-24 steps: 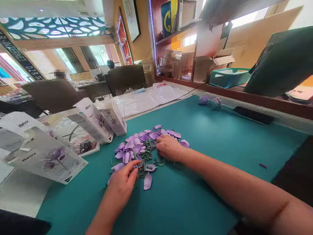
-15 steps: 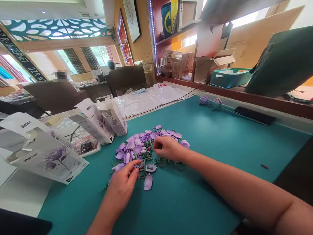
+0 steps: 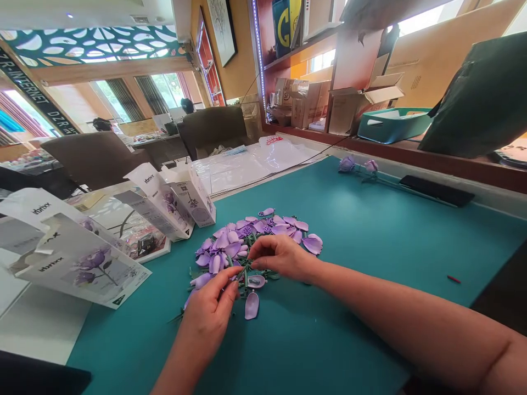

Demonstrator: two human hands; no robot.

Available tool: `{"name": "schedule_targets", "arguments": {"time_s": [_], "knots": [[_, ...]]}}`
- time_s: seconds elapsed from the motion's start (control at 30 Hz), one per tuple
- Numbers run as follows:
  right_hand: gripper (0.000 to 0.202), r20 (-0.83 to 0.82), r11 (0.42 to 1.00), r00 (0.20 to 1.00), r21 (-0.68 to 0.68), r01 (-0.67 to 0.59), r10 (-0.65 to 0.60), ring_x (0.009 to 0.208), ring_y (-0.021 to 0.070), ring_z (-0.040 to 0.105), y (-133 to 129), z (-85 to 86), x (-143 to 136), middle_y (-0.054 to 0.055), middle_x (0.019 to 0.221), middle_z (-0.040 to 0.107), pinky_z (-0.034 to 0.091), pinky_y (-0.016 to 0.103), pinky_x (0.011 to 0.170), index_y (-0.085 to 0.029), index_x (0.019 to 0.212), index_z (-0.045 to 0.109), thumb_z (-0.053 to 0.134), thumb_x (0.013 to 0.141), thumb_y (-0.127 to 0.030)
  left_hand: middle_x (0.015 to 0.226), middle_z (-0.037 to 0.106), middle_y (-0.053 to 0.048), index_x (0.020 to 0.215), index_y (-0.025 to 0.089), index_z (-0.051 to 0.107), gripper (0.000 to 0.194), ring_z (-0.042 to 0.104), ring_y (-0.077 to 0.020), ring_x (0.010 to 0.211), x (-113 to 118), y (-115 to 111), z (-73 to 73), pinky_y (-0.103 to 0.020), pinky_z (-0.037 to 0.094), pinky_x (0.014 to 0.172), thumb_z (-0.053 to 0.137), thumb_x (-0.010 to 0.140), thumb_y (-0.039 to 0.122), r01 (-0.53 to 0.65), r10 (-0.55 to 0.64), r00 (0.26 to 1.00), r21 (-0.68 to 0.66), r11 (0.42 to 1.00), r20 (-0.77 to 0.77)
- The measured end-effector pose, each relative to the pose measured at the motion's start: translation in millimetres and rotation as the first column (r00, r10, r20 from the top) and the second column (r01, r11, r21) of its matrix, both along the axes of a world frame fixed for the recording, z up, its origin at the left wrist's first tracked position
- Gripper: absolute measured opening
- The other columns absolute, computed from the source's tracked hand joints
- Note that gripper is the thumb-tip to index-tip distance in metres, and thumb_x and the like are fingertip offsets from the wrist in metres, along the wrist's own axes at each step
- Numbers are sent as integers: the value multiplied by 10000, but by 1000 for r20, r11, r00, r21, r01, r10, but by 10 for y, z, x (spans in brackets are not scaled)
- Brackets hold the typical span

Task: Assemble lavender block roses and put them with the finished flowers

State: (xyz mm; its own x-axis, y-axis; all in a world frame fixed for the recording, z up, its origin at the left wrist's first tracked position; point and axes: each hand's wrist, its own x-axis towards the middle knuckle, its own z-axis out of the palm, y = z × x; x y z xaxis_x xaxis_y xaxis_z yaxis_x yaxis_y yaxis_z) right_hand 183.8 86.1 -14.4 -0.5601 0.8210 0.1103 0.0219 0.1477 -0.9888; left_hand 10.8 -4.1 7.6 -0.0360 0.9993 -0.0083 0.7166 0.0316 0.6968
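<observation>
A heap of purple plastic petals (image 3: pixel 222 240) lies on the green table mat (image 3: pixel 329 340), with thin green stem pieces (image 3: pixel 246 274) mixed in at its near side. My left hand (image 3: pixel 212 302) is closed at the heap's near edge, thumb and forefinger pinching a small green stem piece (image 3: pixel 239 272). Just to its right, my right hand (image 3: pixel 280 255) is closed over the heap, fingertips together near that piece. What its fingertips hold, if anything, is too small to make out. A loose petal (image 3: pixel 252 305) lies below the hands, and another petal (image 3: pixel 256 281) rests just above it.
Opened white boxes with rose pictures (image 3: pixel 94 269) stand on the left, beside a smaller box (image 3: pixel 193 200). Two assembled purple roses (image 3: pixel 347 164) lie at the mat's far edge near a black object (image 3: pixel 436 189). A small red stick (image 3: pixel 453 279) lies at right.
My right hand has moved left and slightly down, its fingertips now close to my left hand's. The left hand stays almost in place, still pinching the stem piece.
</observation>
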Motion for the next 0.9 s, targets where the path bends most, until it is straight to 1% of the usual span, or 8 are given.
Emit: {"name": "schedule_targets", "arguments": {"time_s": [0.1, 0.2, 0.4, 0.53, 0.63, 0.8, 0.9], "knots": [[120, 2, 1000, 1000, -2, -9, 9, 577, 74, 499, -27, 31, -3, -56, 615, 560, 392, 202, 530, -157, 738, 605, 694, 657, -151, 750, 679, -22, 1106, 235, 634, 416, 627, -206, 681, 6, -1, 6, -300, 477, 595, 405, 838, 456, 3, -3, 1000, 2, 1000, 13], [140, -14, 1000, 1000, -12, -21, 21, 569, 76, 493, -46, 42, -5, -53, 612, 555, 389, 202, 512, -158, 742, 593, 704, 661, -180, 773, 694, -29, 1107, 232, 633, 416, 642, -218, 732, 12, 4, 3, -312, 492, 630, 405, 842, 458, 10, -10, 1000, 0, 1000, 26], [107, -16, 998, 998, 16, -54, 54, 558, 72, 493, -68, 7, -20, -51, 616, 557, 388, 193, 502, -156, 770, 597, 675, 696, -164, 794, 715, -32, 1084, 229, 645, 399, 659, -229, 782, 30, 5, 3, -331, 514, 690, 421, 839, 451, 35, -36, 999, 26, 999, 32], [101, 11, 993, 997, 92, -76, 75, 577, 77, 523, -65, -50, -38, -47, 631, 580, 407, 192, 523, -159, 790, 608, 666, 708, -150, 781, 722, -33, 1067, 226, 659, 394, 666, -224, 734, 38, 2, 11, -329, 525, 663, 431, 833, 445, 40, -41, 999, 48, 998, 23], [116, 57, 983, 996, 166, -77, 68, 601, 83, 547, -71, -79, -42, -44, 652, 596, 422, 191, 545, -165, 818, 611, 661, 716, -141, 770, 723, -34, 1063, 227, 664, 392, 671, -226, 738, 33, 8, -4, -322, 529, 648, 435, 826, 440, 38, -40, 999, 60, 997, 22], [131, 123, 951, 992, 305, -44, 7, 626, 85, 544, -115, -58, -31, -42, 687, 591, 422, 184, 567, -182, 839, 590, 646, 733, -131, 818, 723, -53, 1082, 218, 655, 416, 668, -235, 765, 25, 16, -28, -335, 525, 660, 428, 829, 458, 5, -5, 1000, 38, 999, 15], [112, 149, 945, 989, 323, -56, 8, 633, 87, 549, -145, -30, -37, -40, 688, 596, 424, 184, 577, -184, 821, 590, 632, 742, -116, 799, 715, -54, 1092, 202, 645, 430, 660, -235, 753, 29, 6, -21, -344, 518, 668, 431, 831, 468, -6, 5, 1000, 16, 1000, 31]]}}
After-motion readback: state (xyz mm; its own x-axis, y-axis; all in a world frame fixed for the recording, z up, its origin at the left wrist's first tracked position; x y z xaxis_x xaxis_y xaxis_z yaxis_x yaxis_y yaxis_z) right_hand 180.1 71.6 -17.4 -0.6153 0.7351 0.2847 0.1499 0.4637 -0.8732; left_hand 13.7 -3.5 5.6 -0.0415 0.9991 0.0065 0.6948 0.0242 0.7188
